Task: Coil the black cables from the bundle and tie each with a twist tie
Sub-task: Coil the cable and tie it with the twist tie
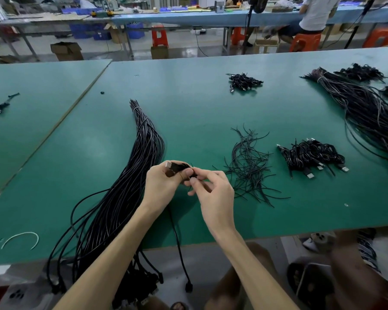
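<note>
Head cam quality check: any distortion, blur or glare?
Head view: wide lens bows the table edges; left hand and right hand on the coiled cable sharp; far benches and bottom corners soft; mild sheen on the cable bundle; shadows faint.

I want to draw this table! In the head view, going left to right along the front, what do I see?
White loop → cable bundle → left hand gripping a coil → right hand pinching it → twist ties → coiled cables.

Green table (188,108): cable bundle (143,148), twist ties (249,166)
</note>
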